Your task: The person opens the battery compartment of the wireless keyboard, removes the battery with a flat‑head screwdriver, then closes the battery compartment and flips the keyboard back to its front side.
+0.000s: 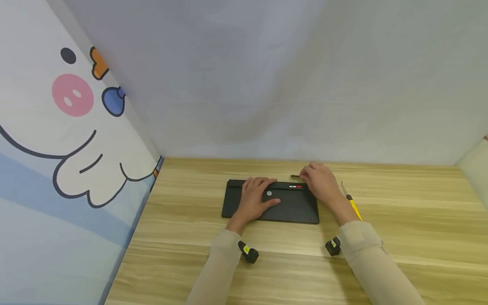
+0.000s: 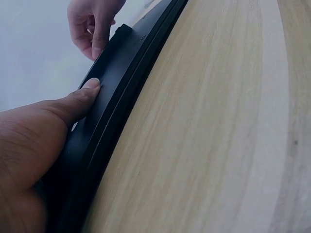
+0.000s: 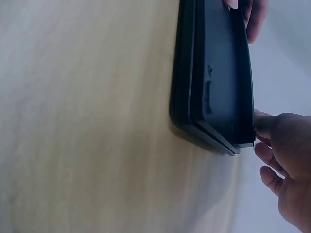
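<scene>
A black keyboard [image 1: 291, 207], apparently lying underside up, rests on the wooden table. Near its far edge a small red-and-white battery [image 1: 295, 186] shows in a slot, and a pale round spot marks the middle. My left hand [image 1: 253, 199] lies on the keyboard with fingers spread, thumb flat on the surface in the left wrist view. Just past the far right edge, my right hand [image 1: 319, 182] pinches a small dark strip [image 1: 295, 176], perhaps a battery cover. In the right wrist view that hand's fingertips are partly hidden behind the keyboard's raised edge.
A screwdriver [image 1: 354, 207] with a yellow and black handle lies right of the keyboard, partly behind the right forearm. The wooden table [image 1: 183, 237] meets a pale wall [image 1: 236, 106] at the back. A cartoon-printed panel [image 1: 126, 169] borders the left side.
</scene>
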The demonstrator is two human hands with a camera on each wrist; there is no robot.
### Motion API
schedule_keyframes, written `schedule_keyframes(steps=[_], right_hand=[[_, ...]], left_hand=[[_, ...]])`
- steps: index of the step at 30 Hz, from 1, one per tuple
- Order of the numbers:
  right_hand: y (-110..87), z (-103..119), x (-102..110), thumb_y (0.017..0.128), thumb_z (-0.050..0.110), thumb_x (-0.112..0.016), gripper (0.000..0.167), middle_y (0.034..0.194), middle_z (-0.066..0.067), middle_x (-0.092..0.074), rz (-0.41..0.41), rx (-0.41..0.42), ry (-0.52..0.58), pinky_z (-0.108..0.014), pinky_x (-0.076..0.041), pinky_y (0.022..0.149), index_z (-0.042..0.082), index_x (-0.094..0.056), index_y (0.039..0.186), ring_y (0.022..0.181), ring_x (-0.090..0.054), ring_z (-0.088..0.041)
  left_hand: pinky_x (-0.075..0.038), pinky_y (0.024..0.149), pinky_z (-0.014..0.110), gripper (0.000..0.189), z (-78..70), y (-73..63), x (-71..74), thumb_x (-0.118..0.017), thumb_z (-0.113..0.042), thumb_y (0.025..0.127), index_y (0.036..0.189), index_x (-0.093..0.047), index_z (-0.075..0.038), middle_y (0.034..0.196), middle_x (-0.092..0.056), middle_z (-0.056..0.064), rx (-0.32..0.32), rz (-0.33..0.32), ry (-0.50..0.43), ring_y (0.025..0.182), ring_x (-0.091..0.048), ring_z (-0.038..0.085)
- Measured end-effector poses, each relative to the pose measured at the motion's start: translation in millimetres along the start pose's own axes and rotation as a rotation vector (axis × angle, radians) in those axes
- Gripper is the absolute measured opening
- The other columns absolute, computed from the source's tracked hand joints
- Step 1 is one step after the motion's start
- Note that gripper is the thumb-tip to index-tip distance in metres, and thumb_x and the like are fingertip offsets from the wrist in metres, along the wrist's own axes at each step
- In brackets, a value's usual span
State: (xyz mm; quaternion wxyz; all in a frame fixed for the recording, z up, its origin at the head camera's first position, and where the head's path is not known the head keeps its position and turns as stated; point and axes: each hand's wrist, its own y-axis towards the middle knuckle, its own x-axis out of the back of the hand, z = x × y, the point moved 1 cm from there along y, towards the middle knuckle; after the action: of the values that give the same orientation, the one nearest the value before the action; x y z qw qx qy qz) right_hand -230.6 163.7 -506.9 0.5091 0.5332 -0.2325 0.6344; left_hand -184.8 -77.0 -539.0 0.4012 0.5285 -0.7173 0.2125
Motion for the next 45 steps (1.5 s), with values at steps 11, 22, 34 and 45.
schedule_keyframes(steps=[11, 22, 34, 45], right_hand=[[9.8, -1, 1, 0.093, 0.015, -0.075, 0.012, 0.096, -0.011, -0.072, 0.095, -0.051, -0.022, -0.051, -0.054, 0.091, 0.005, -0.078, 0.097, 0.097, -0.065, -0.034], [10.8, -2, 0, 0.093, 0.015, -0.075, 0.013, 0.095, -0.011, -0.072, 0.109, -0.088, 0.019, -0.050, -0.056, 0.087, 0.004, -0.079, 0.099, 0.094, -0.066, -0.033], [0.6, -6, 5, 0.097, 0.016, -0.069, 0.017, 0.096, -0.014, -0.072, 0.068, -0.094, 0.050, -0.049, -0.057, 0.080, 0.002, -0.078, 0.103, 0.088, -0.068, -0.031], [-25.1, -9, 22, 0.104, 0.023, -0.059, 0.029, 0.111, -0.019, -0.069, 0.068, -0.197, 0.133, -0.052, -0.057, 0.087, 0.000, -0.072, 0.117, 0.100, -0.068, -0.035]], left_hand=[[-0.013, 0.130, 0.057, 0.064, 0.0, -1.0, 0.6, -0.073, -0.045, 0.092, 0.149, -0.052, -0.025, 0.147, -0.055, 0.005, 0.001, -0.009, -0.008, 0.145, -0.043, 0.028], [-0.013, 0.130, 0.057, 0.065, 0.4, -0.9, -0.1, -0.073, -0.046, 0.092, 0.149, -0.052, -0.024, 0.146, -0.056, 0.005, -0.009, -0.017, -0.005, 0.144, -0.044, 0.028], [-0.011, 0.131, 0.055, 0.067, 1.2, 1.7, -3.4, -0.072, -0.049, 0.092, 0.151, -0.050, -0.026, 0.148, -0.054, 0.003, 0.009, -0.002, 0.013, 0.145, -0.043, 0.026], [-0.012, 0.131, 0.055, 0.066, -0.4, 0.5, -2.1, -0.073, -0.048, 0.092, 0.150, -0.051, -0.025, 0.148, -0.055, 0.004, 0.006, -0.006, 0.010, 0.145, -0.043, 0.027]])
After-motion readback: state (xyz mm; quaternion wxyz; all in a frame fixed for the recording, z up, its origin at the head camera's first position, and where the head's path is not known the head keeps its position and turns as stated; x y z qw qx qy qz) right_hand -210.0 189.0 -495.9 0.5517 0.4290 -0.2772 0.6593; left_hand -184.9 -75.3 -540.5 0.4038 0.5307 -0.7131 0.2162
